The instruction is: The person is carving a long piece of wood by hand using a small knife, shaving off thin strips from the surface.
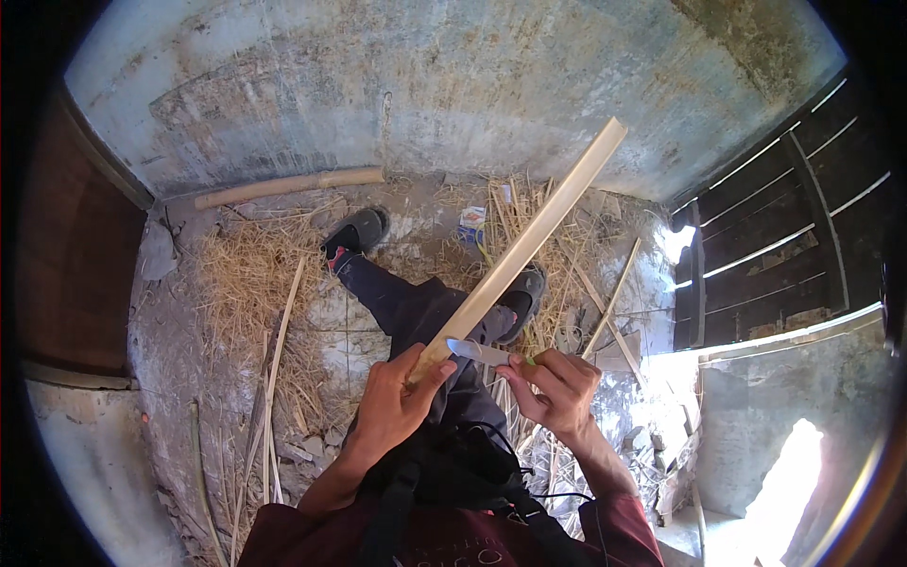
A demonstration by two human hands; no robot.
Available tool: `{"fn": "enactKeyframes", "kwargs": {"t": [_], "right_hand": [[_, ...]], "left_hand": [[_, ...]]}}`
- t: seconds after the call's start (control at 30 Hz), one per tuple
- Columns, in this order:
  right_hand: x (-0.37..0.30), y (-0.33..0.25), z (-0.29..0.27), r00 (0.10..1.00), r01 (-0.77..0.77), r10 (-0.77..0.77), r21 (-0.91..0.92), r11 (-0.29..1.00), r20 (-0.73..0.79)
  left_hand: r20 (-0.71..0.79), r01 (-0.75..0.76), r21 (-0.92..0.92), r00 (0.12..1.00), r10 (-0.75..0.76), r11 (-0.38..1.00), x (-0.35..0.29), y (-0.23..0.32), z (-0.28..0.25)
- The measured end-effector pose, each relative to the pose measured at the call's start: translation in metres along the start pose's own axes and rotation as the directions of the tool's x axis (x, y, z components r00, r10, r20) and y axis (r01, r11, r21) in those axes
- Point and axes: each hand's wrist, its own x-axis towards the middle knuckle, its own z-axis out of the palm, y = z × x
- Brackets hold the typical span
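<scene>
A long split bamboo strip slants from my lap up toward the far right. My left hand grips its near end, thumb lying along it. In my right hand is a knife; a bit of its green handle shows between the fingers. The blade points left, and its tip meets the bamboo strip just beyond my left thumb. Whether the edge is cutting in, I cannot tell.
Straw and thin bamboo strips litter the floor. A bamboo pole lies along the far stained wall. Near my shoes sits a small printed packet. Rubble lies at right, below a slatted wooden panel.
</scene>
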Motion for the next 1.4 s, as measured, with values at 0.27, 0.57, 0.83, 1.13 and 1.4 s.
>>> {"fn": "enactKeyframes", "kwargs": {"t": [0.27,0.57,0.83,1.13,1.4], "right_hand": [[0.011,0.001,-0.004,0.993,0.064,-0.066,-0.024,0.998,-0.102],[0.019,0.068,-0.012,0.863,-0.458,0.432,-0.042,0.888,-0.261],[-0.007,0.075,-0.018,0.776,-0.550,0.596,0.243,0.799,-0.207],[0.006,-0.002,0.005,0.935,-0.351,0.322,0.239,0.906,0.150],[0.016,-0.009,0.024,0.976,-0.145,0.070,0.373,0.916,0.209]], "left_hand": [[-0.024,-0.061,-0.151,0.998,0.058,0.987,0.004,0.006,0.002],[0.048,0.043,-0.066,0.998,-0.040,0.997,-0.005,0.006,-0.018],[0.017,0.090,-0.075,0.996,-0.089,0.993,-0.009,-0.027,-0.026],[0.140,0.059,-0.132,0.989,-0.040,0.989,-0.004,-0.023,-0.020],[0.178,-0.020,-0.048,0.984,0.029,0.999,0.001,0.009,-0.019]]}}
